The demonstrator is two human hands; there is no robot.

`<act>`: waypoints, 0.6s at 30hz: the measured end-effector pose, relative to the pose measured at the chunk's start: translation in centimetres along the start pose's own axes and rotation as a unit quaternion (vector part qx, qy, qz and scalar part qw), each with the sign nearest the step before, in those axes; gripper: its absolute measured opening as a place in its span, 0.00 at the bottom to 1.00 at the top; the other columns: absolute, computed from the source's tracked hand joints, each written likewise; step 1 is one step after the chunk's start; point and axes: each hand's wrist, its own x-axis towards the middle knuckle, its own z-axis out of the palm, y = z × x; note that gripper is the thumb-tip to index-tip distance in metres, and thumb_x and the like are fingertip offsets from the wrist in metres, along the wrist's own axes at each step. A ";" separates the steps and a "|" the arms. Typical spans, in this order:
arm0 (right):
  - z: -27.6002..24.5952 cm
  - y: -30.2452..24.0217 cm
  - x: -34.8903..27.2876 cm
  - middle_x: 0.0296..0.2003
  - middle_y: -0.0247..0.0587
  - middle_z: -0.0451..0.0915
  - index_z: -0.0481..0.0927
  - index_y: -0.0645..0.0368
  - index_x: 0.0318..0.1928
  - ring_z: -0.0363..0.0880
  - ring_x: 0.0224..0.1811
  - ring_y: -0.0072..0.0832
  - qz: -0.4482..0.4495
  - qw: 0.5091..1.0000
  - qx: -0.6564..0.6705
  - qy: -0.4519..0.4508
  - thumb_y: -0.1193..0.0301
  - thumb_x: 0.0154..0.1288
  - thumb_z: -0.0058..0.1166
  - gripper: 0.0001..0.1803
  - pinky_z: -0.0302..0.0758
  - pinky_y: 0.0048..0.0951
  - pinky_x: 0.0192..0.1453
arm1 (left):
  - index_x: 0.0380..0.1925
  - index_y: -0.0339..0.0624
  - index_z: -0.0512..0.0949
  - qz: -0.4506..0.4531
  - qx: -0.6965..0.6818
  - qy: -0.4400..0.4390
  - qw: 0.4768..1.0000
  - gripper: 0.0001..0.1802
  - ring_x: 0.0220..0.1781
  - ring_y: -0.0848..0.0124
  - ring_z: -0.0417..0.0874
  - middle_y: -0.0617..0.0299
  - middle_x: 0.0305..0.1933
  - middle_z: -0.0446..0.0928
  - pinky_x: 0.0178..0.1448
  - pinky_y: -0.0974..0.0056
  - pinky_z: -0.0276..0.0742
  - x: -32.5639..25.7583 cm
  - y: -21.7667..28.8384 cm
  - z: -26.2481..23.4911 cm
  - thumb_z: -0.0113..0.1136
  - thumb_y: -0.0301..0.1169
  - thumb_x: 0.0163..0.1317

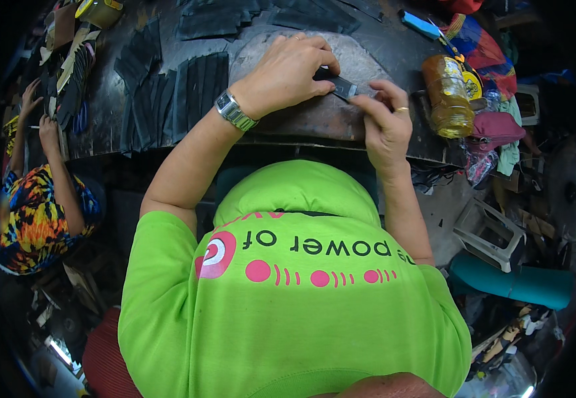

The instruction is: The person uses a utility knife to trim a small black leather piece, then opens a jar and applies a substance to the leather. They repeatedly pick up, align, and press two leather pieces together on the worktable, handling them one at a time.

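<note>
Pinched between thumb and fingers of the left hand point(299, 69), a small dark strip point(345, 88) is held over a worn grey slab point(308, 119) at the middle of the table's near edge. The right hand point(387, 119) has its fingertips at the strip's near right end (whether they grip it or only touch it, I cannot tell). A metal watch point(235, 111) circles the left wrist. Left of the slab, overlapping dark pieces point(198, 83) lie toward the near edge of the table point(404, 61). An amber jar point(447, 96) is by the right edge. At the left end are a co-worker's hands point(49, 132). Farther off, more dark material point(211, 21) spreads along the far side, and a blue object point(420, 24) lies toward the far right corner.
</note>
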 end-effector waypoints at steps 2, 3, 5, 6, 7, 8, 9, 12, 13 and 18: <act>-0.2 -0.1 -0.2 0.51 0.40 0.78 0.87 0.56 0.48 0.76 0.39 0.25 0.054 0.995 0.057 0.068 0.89 0.56 0.58 0.21 0.75 0.26 0.42 | 0.40 0.41 0.87 0.005 -0.005 -0.024 1.000 0.11 0.49 0.56 0.85 0.56 0.44 0.86 0.54 0.55 0.78 0.9 -0.1 -0.6 0.72 0.32 0.57; -0.3 0.0 -0.2 0.52 0.41 0.77 0.86 0.57 0.50 0.76 0.38 0.24 0.085 0.988 0.084 0.101 0.89 0.58 0.57 0.21 0.74 0.25 0.42 | 0.40 0.40 0.86 -0.013 -0.034 -0.043 0.998 0.11 0.46 0.56 0.85 0.55 0.42 0.86 0.52 0.57 0.79 1.4 -0.2 -0.8 0.72 0.31 0.58; -0.2 0.3 0.2 0.55 0.42 0.74 0.80 0.60 0.59 0.75 0.37 0.22 0.062 0.987 0.096 0.115 0.87 0.60 0.57 0.25 0.74 0.24 0.43 | 0.41 0.39 0.85 -0.047 -0.090 -0.079 0.992 0.11 0.42 0.57 0.87 0.54 0.39 0.86 0.48 0.59 0.80 2.3 -0.5 -1.4 0.71 0.29 0.60; -0.1 0.2 0.0 0.55 0.42 0.74 0.79 0.60 0.60 0.75 0.36 0.22 0.071 0.985 0.100 0.123 0.87 0.60 0.58 0.26 0.74 0.24 0.42 | 0.42 0.38 0.85 -0.043 -0.126 -0.065 0.989 0.10 0.37 0.60 0.88 0.53 0.36 0.87 0.45 0.62 0.81 3.0 -0.9 -1.7 0.69 0.28 0.61; 0.0 0.1 -0.1 0.56 0.42 0.74 0.78 0.60 0.61 0.75 0.36 0.22 0.081 0.983 0.104 0.129 0.87 0.60 0.58 0.27 0.74 0.24 0.42 | 0.42 0.39 0.85 -0.042 -0.136 -0.061 0.988 0.09 0.39 0.65 0.88 0.55 0.38 0.88 0.47 0.63 0.81 4.1 -1.7 -2.1 0.69 0.28 0.62; -0.1 0.1 0.0 0.56 0.43 0.73 0.77 0.60 0.62 0.75 0.36 0.22 0.075 0.985 0.097 0.118 0.86 0.59 0.59 0.29 0.74 0.24 0.42 | 0.42 0.39 0.85 -0.040 -0.132 -0.043 0.990 0.10 0.40 0.66 0.88 0.56 0.38 0.88 0.48 0.63 0.81 5.5 -2.7 -2.4 0.69 0.29 0.63; -0.2 0.1 0.0 0.56 0.43 0.73 0.77 0.60 0.62 0.75 0.36 0.22 0.082 0.986 0.091 0.114 0.86 0.59 0.59 0.28 0.74 0.24 0.42 | 0.42 0.39 0.85 -0.038 -0.127 -0.026 0.991 0.10 0.40 0.66 0.88 0.57 0.38 0.88 0.49 0.63 0.81 7.0 -3.8 -2.6 0.69 0.30 0.63; -0.3 0.0 0.0 0.55 0.43 0.73 0.77 0.60 0.62 0.75 0.36 0.22 0.082 0.988 0.079 0.107 0.86 0.59 0.60 0.28 0.74 0.24 0.42 | 0.45 0.40 0.86 -0.033 -0.083 -0.030 0.996 0.11 0.43 0.67 0.88 0.57 0.41 0.88 0.53 0.63 0.82 11.6 -7.1 -2.5 0.67 0.32 0.66; -0.3 0.0 0.0 0.55 0.43 0.74 0.77 0.59 0.62 0.75 0.36 0.22 0.082 0.988 0.077 0.106 0.86 0.59 0.60 0.28 0.75 0.24 0.42 | 0.45 0.40 0.86 -0.020 -0.072 -0.037 0.997 0.11 0.44 0.65 0.88 0.56 0.43 0.88 0.54 0.62 0.82 13.0 -8.2 -2.2 0.66 0.32 0.67; -0.4 -0.4 0.2 0.54 0.41 0.75 0.78 0.58 0.61 0.74 0.36 0.22 0.082 0.989 0.064 0.101 0.87 0.59 0.60 0.28 0.75 0.24 0.41 | 0.44 0.50 0.88 -0.112 -0.082 -0.153 0.978 0.13 0.60 0.59 0.84 0.56 0.55 0.85 0.62 0.48 0.76 18.1 -11.4 -0.2 0.70 0.37 0.60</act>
